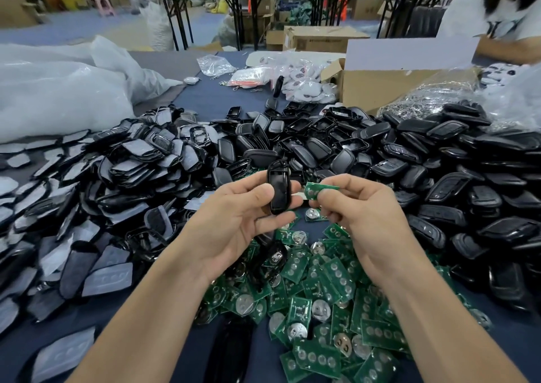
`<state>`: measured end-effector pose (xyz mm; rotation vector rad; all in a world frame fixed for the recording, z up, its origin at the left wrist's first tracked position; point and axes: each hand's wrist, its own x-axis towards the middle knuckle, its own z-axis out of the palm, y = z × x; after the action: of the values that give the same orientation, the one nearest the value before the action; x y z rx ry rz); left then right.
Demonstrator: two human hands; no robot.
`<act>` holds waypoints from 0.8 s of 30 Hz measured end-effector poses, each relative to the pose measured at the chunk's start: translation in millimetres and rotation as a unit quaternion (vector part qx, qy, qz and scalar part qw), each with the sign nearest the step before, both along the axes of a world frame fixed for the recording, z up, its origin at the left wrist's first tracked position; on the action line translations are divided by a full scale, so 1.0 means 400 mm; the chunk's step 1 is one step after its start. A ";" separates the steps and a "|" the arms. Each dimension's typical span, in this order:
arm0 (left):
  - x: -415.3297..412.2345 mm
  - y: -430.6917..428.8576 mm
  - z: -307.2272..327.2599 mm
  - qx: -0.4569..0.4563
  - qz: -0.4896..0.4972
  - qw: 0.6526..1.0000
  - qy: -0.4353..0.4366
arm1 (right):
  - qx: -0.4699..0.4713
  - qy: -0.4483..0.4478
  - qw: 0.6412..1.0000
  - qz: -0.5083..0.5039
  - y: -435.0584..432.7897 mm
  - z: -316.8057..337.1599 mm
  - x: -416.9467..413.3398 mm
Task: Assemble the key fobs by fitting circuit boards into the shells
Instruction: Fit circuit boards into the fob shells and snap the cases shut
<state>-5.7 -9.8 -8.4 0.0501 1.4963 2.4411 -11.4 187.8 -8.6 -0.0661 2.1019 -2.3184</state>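
My left hand [234, 216] grips a glossy black key fob shell [279, 189], held upright above the table between thumb and fingers. Just to its right, my right hand [360, 207] pinches a small green circuit board [314, 191] by one end. The board's free end points at the shell, with a small gap between them. Under both hands lies a heap of green circuit boards [325, 303] with round silver contacts.
Black shells [439, 160] are piled across the middle and right of the dark blue table. Grey-backed pads and shell halves [117, 177] cover the left. White plastic bags [58, 90], a cardboard box [389, 81] and a bag of metal rings [433, 96] stand behind. Another person's arm [506, 49] rests at the far right.
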 end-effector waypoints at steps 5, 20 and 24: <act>-0.003 -0.010 0.007 0.049 0.009 0.999 -0.015 | 0.037 0.036 0.997 0.052 0.010 0.019 0.015; 0.016 -0.010 0.047 -0.122 0.078 0.989 0.014 | 0.009 -0.031 0.996 0.082 0.024 0.040 0.021; 0.018 -0.010 0.027 -0.318 0.079 0.941 0.086 | 0.003 0.006 0.999 0.033 0.013 0.017 0.021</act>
<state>1.6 -13.7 2.4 0.0121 2.3786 1.9771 -2.8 192.9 -1.6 -0.1483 2.0796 -2.2805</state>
